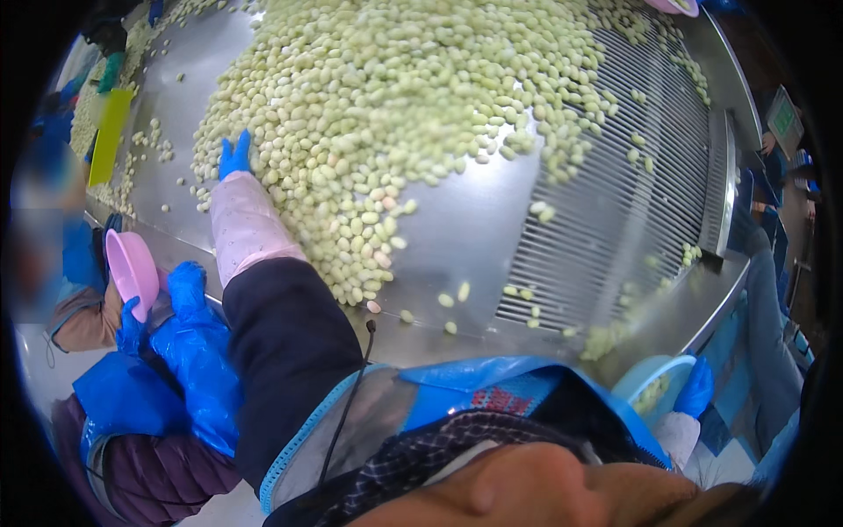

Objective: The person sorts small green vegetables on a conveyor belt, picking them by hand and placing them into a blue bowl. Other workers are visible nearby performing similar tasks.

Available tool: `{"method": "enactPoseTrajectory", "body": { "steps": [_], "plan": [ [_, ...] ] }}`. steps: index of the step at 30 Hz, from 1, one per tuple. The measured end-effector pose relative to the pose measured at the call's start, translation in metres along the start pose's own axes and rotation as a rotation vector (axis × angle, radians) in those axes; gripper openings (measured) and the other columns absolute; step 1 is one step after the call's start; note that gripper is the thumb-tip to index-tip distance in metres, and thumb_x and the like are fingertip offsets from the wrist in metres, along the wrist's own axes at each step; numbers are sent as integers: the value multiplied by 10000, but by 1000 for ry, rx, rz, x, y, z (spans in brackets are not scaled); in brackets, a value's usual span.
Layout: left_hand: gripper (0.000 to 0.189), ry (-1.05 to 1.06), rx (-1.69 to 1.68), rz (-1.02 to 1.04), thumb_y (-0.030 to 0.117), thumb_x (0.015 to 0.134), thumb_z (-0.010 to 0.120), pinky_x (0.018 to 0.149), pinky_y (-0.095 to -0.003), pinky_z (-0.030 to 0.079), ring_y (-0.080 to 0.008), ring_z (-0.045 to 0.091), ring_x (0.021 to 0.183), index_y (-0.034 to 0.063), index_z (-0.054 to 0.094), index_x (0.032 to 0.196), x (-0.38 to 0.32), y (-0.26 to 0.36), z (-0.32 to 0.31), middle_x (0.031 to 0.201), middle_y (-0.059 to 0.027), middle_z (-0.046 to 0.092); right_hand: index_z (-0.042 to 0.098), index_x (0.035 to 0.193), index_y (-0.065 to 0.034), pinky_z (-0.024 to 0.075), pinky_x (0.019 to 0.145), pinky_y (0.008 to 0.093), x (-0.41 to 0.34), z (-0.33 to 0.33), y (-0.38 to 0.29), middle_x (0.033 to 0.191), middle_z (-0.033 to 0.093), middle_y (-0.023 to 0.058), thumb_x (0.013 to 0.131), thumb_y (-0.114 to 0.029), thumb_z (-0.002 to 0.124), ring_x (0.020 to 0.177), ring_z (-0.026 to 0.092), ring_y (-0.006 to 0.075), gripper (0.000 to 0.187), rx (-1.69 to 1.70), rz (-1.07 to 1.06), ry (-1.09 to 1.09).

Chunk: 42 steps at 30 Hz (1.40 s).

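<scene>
A large heap of small pale-green oval pieces [369,92], perhaps fruit or nuts, a few of them pinkish, lies on a stainless-steel table [454,224]. My left hand [235,155], in a blue glove with a pink sleeve cover, reaches to the heap's left edge, fingers apart and touching the pieces; its palm is hidden. At the lower right my right hand [696,388], also blue-gloved, holds the rim of a light blue plastic basin [622,382]. Green pieces lie in this basin, against the table's front edge. Blurred pieces [602,339] show just above its rim.
A slotted metal grate [593,230] fills the table's right part, with scattered pieces on it. A raised metal wall [721,184] bounds it. At left, a co-worker's gloved hand [188,283] is near a pink basin [135,270]. A yellow-green panel [110,138] stands beyond.
</scene>
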<state>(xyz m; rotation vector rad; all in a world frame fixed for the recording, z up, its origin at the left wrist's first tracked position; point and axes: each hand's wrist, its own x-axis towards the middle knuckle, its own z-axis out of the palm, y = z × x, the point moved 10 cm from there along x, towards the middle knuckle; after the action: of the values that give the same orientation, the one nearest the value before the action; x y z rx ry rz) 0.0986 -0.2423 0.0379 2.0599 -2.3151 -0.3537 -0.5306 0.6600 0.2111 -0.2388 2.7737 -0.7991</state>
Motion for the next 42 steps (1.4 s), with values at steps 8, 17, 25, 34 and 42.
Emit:
{"method": "enactPoseTrajectory", "body": {
  "steps": [8, 17, 25, 34, 42],
  "plan": [
    [910, -46, -815, 81, 534, 740, 700, 1048, -366, 345, -302, 407, 1292, -23, 374, 1382, -10, 198, 21, 1378, -216, 438, 690, 1007, -13, 461, 809, 310, -7, 4, -27, 941, 668, 85, 970, -314, 503, 863, 598, 165, 357, 2, -79, -5],
    [955, -92, -862, 391, 532, 664, 775, 1017, -378, 391, -305, 478, 1208, -21, 400, 1346, -79, 481, 97, 1304, -216, 491, 670, 979, -2, 458, 797, 331, -11, 0, -16, 911, 651, 103, 949, -274, 536, 844, 594, 196, 304, -9, -127, 43],
    [1100, -502, -779, 744, 559, 705, 731, 1129, -434, 205, -451, 124, 1387, 112, 106, 1492, -280, 667, 155, 1473, -361, 53, 695, 1003, -42, 455, 789, 334, -16, 6, -42, 899, 652, 117, 918, -173, 552, 827, 603, 231, 211, -73, -138, -2],
    [836, -794, -623, 1337, 448, 834, 639, 1125, -457, 199, -451, 166, 1377, 182, 188, 1487, -549, 619, 99, 1506, -269, 120, 694, 994, -41, 467, 776, 357, -9, 8, -34, 921, 646, 165, 913, -244, 570, 831, 616, 285, 251, -86, -155, 10],
    [622, -1279, -582, 1187, 307, 864, 653, 1029, -383, 393, -295, 488, 1225, 93, 406, 1394, -583, 510, 72, 1362, -200, 464, 681, 917, -14, 472, 727, 372, -6, 13, -70, 818, 653, 178, 907, -310, 598, 762, 622, 301, 308, -67, -295, 15]
  ]
}}
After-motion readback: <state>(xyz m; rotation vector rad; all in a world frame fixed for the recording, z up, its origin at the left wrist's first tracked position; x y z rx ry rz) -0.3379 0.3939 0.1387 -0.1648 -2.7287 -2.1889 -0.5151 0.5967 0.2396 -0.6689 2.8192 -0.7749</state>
